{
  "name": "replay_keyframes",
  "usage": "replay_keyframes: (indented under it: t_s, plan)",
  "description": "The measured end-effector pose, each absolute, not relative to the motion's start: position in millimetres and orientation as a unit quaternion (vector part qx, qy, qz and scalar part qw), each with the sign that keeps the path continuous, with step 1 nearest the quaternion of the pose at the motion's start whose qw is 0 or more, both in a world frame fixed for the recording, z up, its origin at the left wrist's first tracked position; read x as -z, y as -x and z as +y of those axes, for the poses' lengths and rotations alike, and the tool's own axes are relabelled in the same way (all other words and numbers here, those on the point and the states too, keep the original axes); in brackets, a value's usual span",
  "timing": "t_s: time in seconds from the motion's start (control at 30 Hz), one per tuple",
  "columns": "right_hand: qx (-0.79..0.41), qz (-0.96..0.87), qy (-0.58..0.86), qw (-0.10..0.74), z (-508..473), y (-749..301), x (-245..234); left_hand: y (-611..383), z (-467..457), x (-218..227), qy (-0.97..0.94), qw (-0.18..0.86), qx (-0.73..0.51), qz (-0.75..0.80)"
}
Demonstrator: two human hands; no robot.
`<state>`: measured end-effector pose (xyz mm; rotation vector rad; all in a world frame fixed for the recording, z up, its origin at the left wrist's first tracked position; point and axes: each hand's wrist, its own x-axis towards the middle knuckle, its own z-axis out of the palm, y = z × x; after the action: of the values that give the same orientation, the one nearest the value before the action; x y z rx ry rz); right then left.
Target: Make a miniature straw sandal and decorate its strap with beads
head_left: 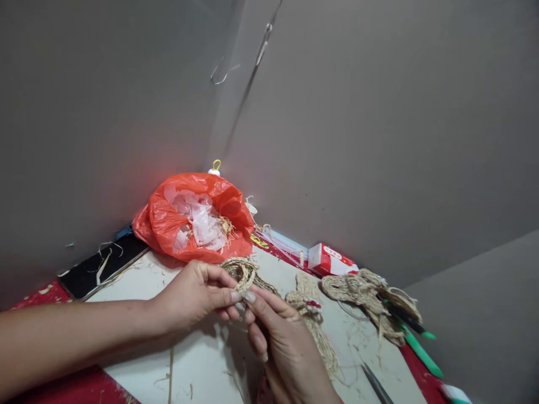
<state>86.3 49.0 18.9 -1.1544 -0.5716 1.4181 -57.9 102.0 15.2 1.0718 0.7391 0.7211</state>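
Note:
A looped braid of straw-coloured cord (245,274) is between my two hands, above the white board. My left hand (201,293) pinches the braid between thumb and fingers from the left. My right hand (283,336) is closed on the same braid from the right, its thumb tip almost meeting the left one. The exact spot being pinched is partly covered by my fingers. Just beyond my right hand lies a braided bundle (322,342) with a small red and white piece on it. Farther right is another pile of braided cord (357,294).
An orange-red plastic bag (155,219) with white plastic and straw scraps stands in the corner. A dark flat phone-like slab (90,275) lies left, a red and white box (330,261) right. Dark pointed metal tips (374,384) and a green-handled tool (423,350) lie nearer. Grey walls enclose the back.

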Motion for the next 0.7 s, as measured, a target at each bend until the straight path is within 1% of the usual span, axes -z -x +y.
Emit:
replay_keyframes:
  t_s: [0.13,0.23,0.47,0.6,0.7]
  plan:
    - [-0.618,-0.28,0.504,0.534,49.4,-89.8,-21.0,58.4,105.9,-14.5,-0.517,0.714,-0.325,0.343]
    - [-0.607,-0.31,0.53,0.504,45.4,-100.4,-27.5,62.9,117.4,-18.0,-0.521,0.714,-0.313,0.348]
    - [-0.52,-0.35,0.58,0.52,34.0,-149.7,-45.7,83.3,155.8,-31.0,-0.524,0.743,-0.222,0.351]
    - [-0.431,-0.352,0.62,0.554,36.1,-177.6,-53.1,86.1,159.4,-26.5,-0.544,0.744,-0.169,0.348]
    - [-0.403,-0.346,0.629,0.568,39.6,-193.2,-50.6,82.8,154.7,-17.8,-0.569,0.737,-0.122,0.345]
